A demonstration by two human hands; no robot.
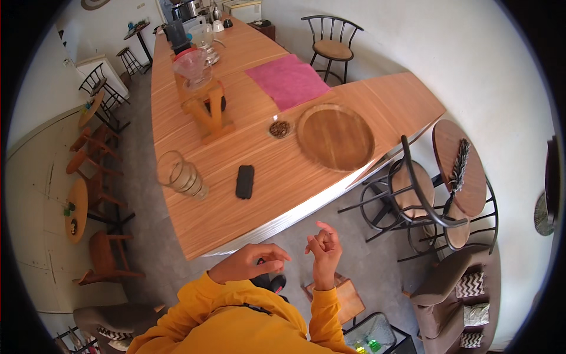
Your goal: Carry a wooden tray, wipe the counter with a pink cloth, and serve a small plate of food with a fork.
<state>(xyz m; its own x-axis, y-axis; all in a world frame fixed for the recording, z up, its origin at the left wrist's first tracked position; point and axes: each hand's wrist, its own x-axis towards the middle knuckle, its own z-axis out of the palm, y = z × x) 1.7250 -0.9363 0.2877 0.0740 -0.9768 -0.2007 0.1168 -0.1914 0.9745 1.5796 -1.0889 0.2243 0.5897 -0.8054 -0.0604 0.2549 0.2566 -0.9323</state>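
Both hands are raised near my body, short of the wooden counter's front edge. My left hand has its fingers apart and bent, holding nothing. Beside it, my right hand has the index finger out and the others curled, with nothing visible in it. On the counter lie a black smartphone, a stack of clear glasses and a glass bowl of coffee beans. A round wooden tray rests right of the bowl. Farther back, a pink cloth lies flat, and a plastic dripper sits on a wooden stand.
Bar stools and a round table stand to the right, with a sofa nearer. A small wooden stool is close by my right arm. A glass server and coffee equipment occupy the counter's far end.
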